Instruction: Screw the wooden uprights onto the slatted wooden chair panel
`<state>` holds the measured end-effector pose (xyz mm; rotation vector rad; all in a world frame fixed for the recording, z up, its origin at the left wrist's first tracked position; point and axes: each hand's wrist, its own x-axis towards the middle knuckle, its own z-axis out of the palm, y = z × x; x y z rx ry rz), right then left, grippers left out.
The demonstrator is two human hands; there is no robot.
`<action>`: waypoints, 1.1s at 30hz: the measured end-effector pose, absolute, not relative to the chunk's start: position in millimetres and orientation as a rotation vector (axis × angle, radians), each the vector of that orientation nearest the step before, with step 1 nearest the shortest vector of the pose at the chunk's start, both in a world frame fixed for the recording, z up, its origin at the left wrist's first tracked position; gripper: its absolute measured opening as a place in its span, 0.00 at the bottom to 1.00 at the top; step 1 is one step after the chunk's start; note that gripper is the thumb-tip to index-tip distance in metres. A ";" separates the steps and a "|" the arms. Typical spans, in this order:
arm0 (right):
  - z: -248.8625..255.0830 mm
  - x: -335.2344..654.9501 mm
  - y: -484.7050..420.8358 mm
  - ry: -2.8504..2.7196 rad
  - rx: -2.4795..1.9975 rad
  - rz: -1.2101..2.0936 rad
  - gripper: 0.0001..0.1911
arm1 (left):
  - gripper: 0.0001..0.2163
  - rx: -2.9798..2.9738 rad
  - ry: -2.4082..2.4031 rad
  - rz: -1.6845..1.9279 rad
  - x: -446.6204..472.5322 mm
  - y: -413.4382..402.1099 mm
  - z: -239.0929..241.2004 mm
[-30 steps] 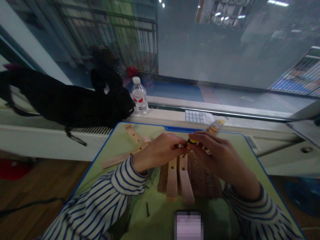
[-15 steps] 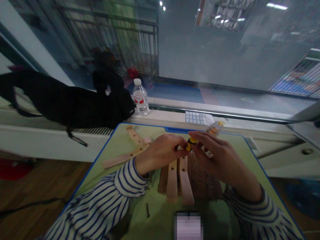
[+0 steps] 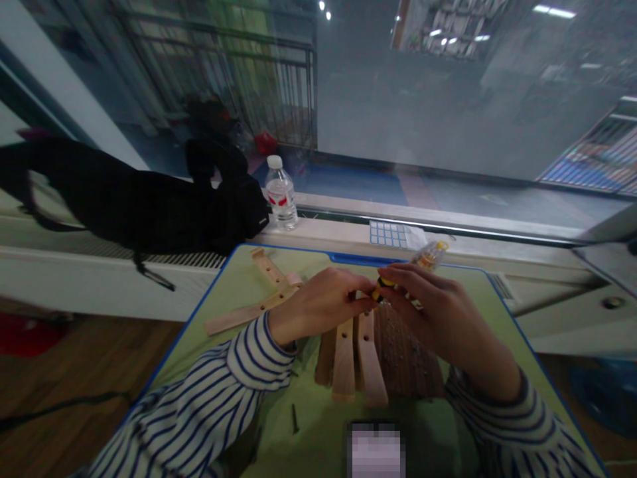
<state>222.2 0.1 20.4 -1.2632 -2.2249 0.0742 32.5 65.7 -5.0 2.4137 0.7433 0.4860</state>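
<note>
My right hand (image 3: 432, 305) pinches a stubby yellow-and-black screwdriver (image 3: 383, 287) between thumb and fingers. From the other side, my left hand (image 3: 328, 299) closes its thumb and forefinger at the screwdriver's lower part; its exact grip is partly hidden. Below the hands, two pale wooden strips (image 3: 344, 365) with holes lie side by side over a brown grooved board (image 3: 408, 358). The far ends of the strips and the screwdriver's tip are covered by my fingers. A loose screw (image 3: 294, 418) lies near the front.
More pale wooden pieces (image 3: 243, 318) lie joined at the table's left. A clear packet with yellow parts (image 3: 430, 255) sits at the back. Beyond the blue-edged table (image 3: 478, 292), a water bottle (image 3: 282, 196) and black bag (image 3: 164, 206) rest on the sill. A pixelated patch covers the bottom middle.
The screwdriver has tilted slightly to the right as my right-hand fingers shifted a little on it. My left hand stays nearly where it was.
</note>
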 end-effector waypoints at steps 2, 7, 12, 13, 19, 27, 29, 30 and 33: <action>20.5 222.3 0.2 -2.230 -1.265 0.080 0.13 | 0.07 2.405 0.751 0.538 32.8 65.3 -4.1; 20.4 222.0 -0.6 -2.231 -1.262 0.080 0.13 | 0.07 2.351 0.781 0.592 33.4 64.9 0.0; 21.2 220.4 -2.4 -2.232 -1.275 0.105 0.16 | 0.07 2.333 0.760 0.587 32.8 64.8 1.3; 21.6 220.1 -2.8 -2.232 -1.267 0.109 0.17 | 0.07 2.334 0.766 0.589 32.6 64.7 1.3; 20.9 220.5 -2.4 -2.252 -1.220 0.136 0.15 | 0.07 2.347 0.769 0.595 32.1 64.8 0.3; 15.5 221.7 0.7 -2.228 -1.269 0.073 0.15 | 0.07 2.348 0.704 0.553 31.9 65.8 -1.1; 15.4 221.4 0.6 -2.227 -1.274 0.069 0.15 | 0.07 2.352 0.708 0.550 31.7 65.8 -1.1; 15.5 221.3 0.5 -2.228 -1.277 0.069 0.15 | 0.07 2.354 0.712 0.553 31.7 65.8 -1.1; 15.9 220.4 0.5 -2.232 -1.284 0.053 0.14 | 0.07 2.348 0.737 0.568 31.8 65.8 -0.7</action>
